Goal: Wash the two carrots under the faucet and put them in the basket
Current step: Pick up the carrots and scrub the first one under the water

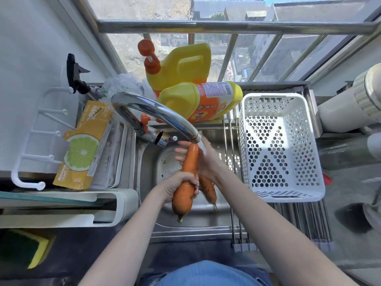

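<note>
I hold a large orange carrot (186,178) over the steel sink (198,223), its thin tip up under the chrome faucet (156,116) spout where water runs. My left hand (179,185) grips its thick lower half. My right hand (203,159) lies with spread fingers against the carrot's upper part, under the stream. A second, dirtier carrot (209,189) rests on the sink floor just right of the held one, partly hidden by my right wrist. The white perforated basket (245,141) stands empty on a roll-up rack to the right of the sink.
Two yellow detergent bottles (185,87) stand behind the faucet. A lemon-printed yellow packet (84,147) and a white rack (115,203) lie left of the sink. A spray bottle (76,75) leans at the back left. A green and yellow sponge (24,248) sits at the lower left.
</note>
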